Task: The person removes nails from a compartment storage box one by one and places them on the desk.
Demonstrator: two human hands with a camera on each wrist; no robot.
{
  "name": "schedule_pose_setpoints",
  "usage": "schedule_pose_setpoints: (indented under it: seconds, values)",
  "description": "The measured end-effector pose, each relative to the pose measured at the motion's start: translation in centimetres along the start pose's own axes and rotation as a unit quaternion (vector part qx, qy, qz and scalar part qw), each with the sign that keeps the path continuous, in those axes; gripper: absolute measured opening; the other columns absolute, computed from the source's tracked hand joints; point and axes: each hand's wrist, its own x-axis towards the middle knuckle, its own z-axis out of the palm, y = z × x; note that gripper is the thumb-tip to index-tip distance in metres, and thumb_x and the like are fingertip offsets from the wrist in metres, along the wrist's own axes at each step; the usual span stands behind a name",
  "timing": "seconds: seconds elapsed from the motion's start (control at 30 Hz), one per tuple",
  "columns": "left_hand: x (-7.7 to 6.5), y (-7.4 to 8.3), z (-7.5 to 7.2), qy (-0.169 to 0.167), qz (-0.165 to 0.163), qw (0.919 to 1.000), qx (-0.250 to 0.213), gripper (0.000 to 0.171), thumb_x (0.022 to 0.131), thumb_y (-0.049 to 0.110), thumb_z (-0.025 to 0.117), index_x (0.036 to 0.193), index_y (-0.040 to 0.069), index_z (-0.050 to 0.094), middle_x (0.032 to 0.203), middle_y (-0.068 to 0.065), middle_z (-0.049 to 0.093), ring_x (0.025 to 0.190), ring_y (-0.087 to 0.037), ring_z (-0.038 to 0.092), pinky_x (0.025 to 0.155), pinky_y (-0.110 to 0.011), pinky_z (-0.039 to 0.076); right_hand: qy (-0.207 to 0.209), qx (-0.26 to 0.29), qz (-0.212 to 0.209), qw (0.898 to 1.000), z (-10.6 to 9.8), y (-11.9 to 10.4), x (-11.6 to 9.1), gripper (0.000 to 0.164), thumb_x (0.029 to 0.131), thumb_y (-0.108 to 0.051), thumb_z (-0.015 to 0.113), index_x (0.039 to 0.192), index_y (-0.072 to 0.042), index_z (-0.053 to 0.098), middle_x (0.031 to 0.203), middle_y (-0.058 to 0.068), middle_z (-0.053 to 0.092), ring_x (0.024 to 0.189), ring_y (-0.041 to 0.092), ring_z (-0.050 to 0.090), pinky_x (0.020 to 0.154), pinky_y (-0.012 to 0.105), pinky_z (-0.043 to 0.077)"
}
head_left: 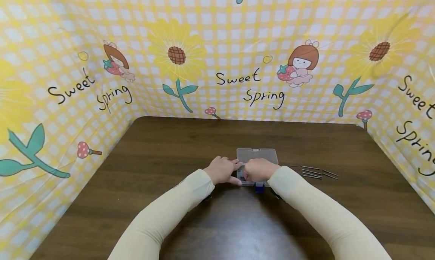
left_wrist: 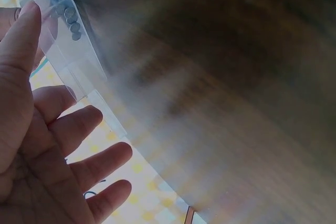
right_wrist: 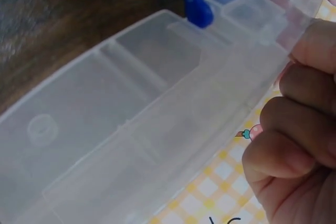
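A clear plastic compartment box (head_left: 240,174) sits on the table with its lid (head_left: 257,155) swung back and a blue latch (head_left: 259,188) at the front. My left hand (head_left: 221,169) is at the box's left end, thumb toward the front corner and loosely spread fingers toward the back. Small round metal pieces (left_wrist: 73,26) show through the box wall in the left wrist view. Over the open box reaches my right hand (head_left: 261,170), its fingers curled. Its fingertips are down among the compartments, and I cannot tell whether they pinch anything.
Several thin metal rods (head_left: 311,173) lie loose on the brown wooden table (head_left: 176,139), right of the box. A yellow checked cloth (head_left: 224,37) with printed flowers stands around the table's back and sides.
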Motion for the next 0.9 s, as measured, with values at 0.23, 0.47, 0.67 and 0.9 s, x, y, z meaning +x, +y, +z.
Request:
schedule_pose_setpoints:
  seconds: [0.23, 0.47, 0.67, 0.9]
  values:
    - [-0.28, 0.01, -0.33, -0.011, -0.009, 0.9999, 0.005, 0.076, 0.084, 0.06, 0.058, 0.147, 0.021, 0.041, 0.147, 0.001, 0.042, 0.105, -0.026, 0.06, 0.094, -0.039, 0.041, -0.004, 0.018, -0.014, 1.0, 0.0, 0.07, 0.08, 0.025, 0.085, 0.001, 0.062, 0.064, -0.012, 0.06, 0.06, -0.008, 0.048, 0.055, 0.008, 0.04, 0.055, 0.026, 0.04]
    - [-0.29, -0.02, -0.09, -0.009, -0.002, 0.9999, 0.006, 0.075, 0.085, 0.06, 0.057, 0.147, 0.02, 0.041, 0.147, 0.001, 0.042, 0.108, -0.027, 0.059, 0.098, -0.042, 0.039, -0.008, 0.012, -0.004, 1.0, 0.01, 0.07, 0.1, 0.013, 0.087, -0.004, 0.066, 0.077, -0.012, 0.07, 0.076, -0.005, 0.064, 0.069, 0.01, 0.059, 0.068, 0.031, 0.051]
    - [-0.24, -0.03, 0.06, -0.003, 0.0, 0.9999, 0.015, 0.075, 0.085, 0.061, 0.056, 0.146, 0.021, 0.042, 0.147, 0.002, 0.043, 0.107, -0.026, 0.058, 0.097, -0.042, 0.039, -0.015, 0.018, -0.001, 1.0, -0.22, 0.21, 0.0, 0.012, 0.088, -0.009, 0.068, 0.078, -0.015, 0.07, 0.077, -0.007, 0.064, 0.071, 0.01, 0.058, 0.07, 0.032, 0.051]
    - [-0.31, -0.05, 0.07, 0.01, 0.007, 0.9998, 0.013, 0.074, 0.085, 0.06, 0.057, 0.146, 0.02, 0.044, 0.145, 0.0, 0.045, 0.105, -0.026, 0.06, 0.09, -0.039, 0.043, -0.028, 0.045, 0.007, 0.999, -0.7, 0.61, 0.01, 0.012, 0.087, -0.008, 0.068, 0.077, -0.014, 0.07, 0.075, -0.007, 0.061, 0.067, 0.009, 0.054, 0.068, 0.032, 0.05]
